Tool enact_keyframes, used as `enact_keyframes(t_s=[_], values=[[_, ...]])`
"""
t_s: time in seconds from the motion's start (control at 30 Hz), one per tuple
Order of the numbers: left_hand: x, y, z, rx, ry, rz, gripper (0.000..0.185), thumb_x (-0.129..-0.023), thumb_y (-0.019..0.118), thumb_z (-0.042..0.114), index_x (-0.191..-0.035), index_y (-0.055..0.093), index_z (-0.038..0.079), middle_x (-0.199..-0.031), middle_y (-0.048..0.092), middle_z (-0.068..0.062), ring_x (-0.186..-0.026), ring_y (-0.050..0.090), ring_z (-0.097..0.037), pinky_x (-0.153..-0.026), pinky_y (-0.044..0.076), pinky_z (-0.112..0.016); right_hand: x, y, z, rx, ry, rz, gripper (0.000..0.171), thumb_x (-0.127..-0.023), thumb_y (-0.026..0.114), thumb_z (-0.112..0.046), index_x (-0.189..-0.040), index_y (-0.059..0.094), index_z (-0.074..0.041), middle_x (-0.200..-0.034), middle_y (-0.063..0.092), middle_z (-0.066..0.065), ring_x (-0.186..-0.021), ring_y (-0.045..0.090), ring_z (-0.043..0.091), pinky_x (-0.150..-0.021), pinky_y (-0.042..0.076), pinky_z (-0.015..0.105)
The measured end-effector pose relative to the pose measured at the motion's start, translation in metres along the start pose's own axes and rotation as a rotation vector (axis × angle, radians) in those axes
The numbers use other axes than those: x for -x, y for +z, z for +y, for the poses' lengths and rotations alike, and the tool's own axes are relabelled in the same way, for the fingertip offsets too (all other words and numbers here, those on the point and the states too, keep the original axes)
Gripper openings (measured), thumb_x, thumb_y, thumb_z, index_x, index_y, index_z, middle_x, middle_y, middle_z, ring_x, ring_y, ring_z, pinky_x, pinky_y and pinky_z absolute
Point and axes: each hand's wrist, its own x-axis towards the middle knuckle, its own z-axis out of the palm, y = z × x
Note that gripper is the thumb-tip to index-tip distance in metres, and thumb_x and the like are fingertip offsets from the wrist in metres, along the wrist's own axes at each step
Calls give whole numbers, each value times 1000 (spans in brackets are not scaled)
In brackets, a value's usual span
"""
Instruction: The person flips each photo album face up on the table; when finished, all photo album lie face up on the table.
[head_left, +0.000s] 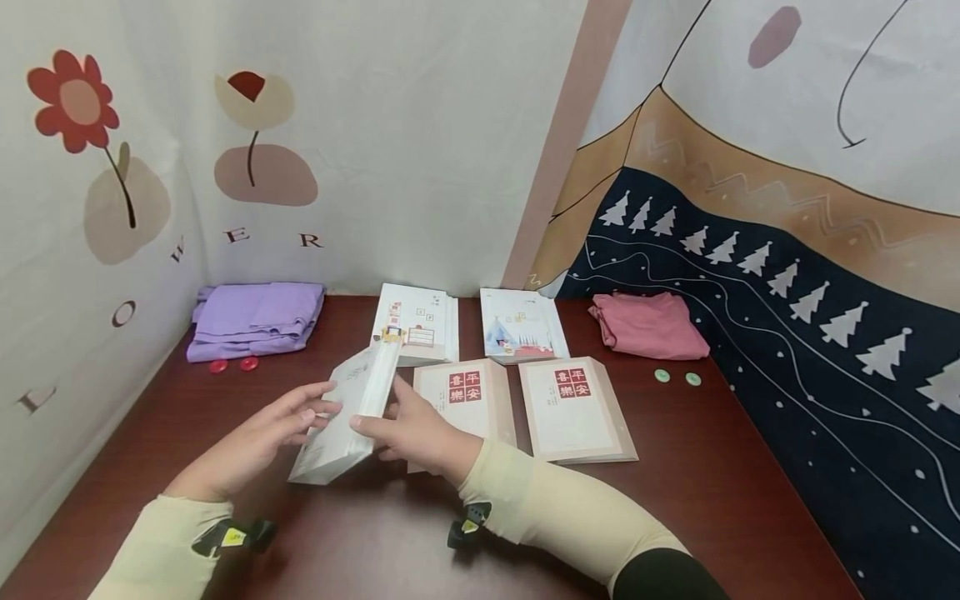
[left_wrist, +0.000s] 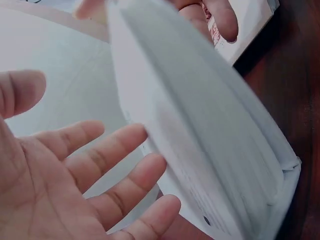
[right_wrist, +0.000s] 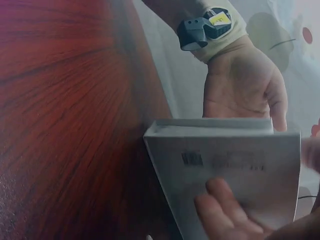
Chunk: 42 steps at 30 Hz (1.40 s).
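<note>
I hold a white paper bag [head_left: 347, 417] tilted over the near middle of the dark red bench [head_left: 720, 467], its bottom end low toward me and its top end raised toward the far side. My right hand [head_left: 416, 433] grips it from the right, thumb on the upper face and fingers [right_wrist: 225, 210] curled under the lower one. My left hand [head_left: 258, 442] is at its left side with fingers [left_wrist: 120, 165] straight and spread, tips about touching the paper; from the left wrist view I cannot tell whether they press it. A barcode and a line of small print sit on the bag's underside in the right wrist view, too blurred to read.

Just right of the bag lie two beige bags [head_left: 573, 408] with red squares bearing the characters 平安喜樂; my right hand covers the near left corner of the left one. Beyond them lie two white illustrated bags [head_left: 521, 323], their small writing unreadable. A folded purple cloth [head_left: 255, 318] sits at the far left with two red buttons [head_left: 232, 364] in front, a folded pink cloth [head_left: 648, 325] at the far right with two green buttons [head_left: 677, 377]. The wall hanging [head_left: 225, 167] shows flowers and scattered letters L, O, W, E, R; the rest is cut off.
</note>
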Motion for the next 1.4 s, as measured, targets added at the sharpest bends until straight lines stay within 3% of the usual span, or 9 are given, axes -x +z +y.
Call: enact_keyframes(t_s=[0.13,0.2,0.3,0.43,0.5,0.9,1.13,1.23,1.4], values=[[0,2,-2,-79,-71,10,54,-111,51,22,-159,39,1,-147,59,-24,-135,57,-23,-96,51,-24,1,1,3,53,-15,160,109,-85,84,-4,-168,16,-23,-131,68,10,-88,73,12,-72,63,32],[-1,2,-5,-135,-108,47,56,-110,55,22,-158,39,-1,-151,54,-28,-139,53,-41,-102,52,-33,3,2,3,134,11,231,122,-81,85,-2,-171,5,-24,-138,63,15,-82,71,15,-61,59,29],[-1,0,-11,-212,-169,104,62,-109,56,21,-160,34,-4,-157,42,-36,-142,45,-55,-110,48,-57,4,3,2,271,42,281,127,-78,82,1,-171,0,-24,-156,47,19,-100,65,20,-75,57,32],[-1,-4,-18,-215,-260,116,66,-109,55,22,-162,27,-5,-160,33,-40,-145,36,-59,-112,38,-73,3,5,4,374,54,272,122,-75,78,3,-171,7,-21,-169,29,19,-135,48,25,-114,43,40],[0,-6,-19,-203,-279,114,65,-109,54,21,-162,28,-6,-161,30,-41,-146,32,-60,-113,35,-75,2,7,5,364,63,254,119,-76,79,1,-171,11,-20,-170,30,18,-142,45,27,-119,39,45],[0,-13,-15,-302,-342,143,63,-110,52,25,-158,33,-12,-160,31,-41,-147,27,-61,-114,28,-78,-4,6,5,310,109,199,105,-82,87,-16,-168,25,-19,-160,47,16,-137,51,22,-118,41,41],[-4,-6,-3,-426,-363,168,66,-109,52,29,-154,35,-17,-156,36,-43,-143,34,-61,-114,32,-75,-2,-18,-1,177,39,175,98,-92,78,-14,-169,18,-15,-166,36,22,-145,49,43,-113,49,49],[-4,1,5,-472,-349,195,66,-108,53,29,-153,36,-17,-154,37,-44,-142,35,-62,-114,33,-75,4,-33,-7,223,40,185,96,-93,78,-20,-169,20,-17,-172,23,23,-151,38,47,-118,43,53],[-11,22,19,-451,-237,276,63,-106,58,24,-154,40,-12,-154,40,-40,-142,38,-58,-115,33,-73,16,-61,-14,290,23,197,92,-94,79,-25,-168,25,-16,-170,28,23,-150,40,46,-119,42,55]])
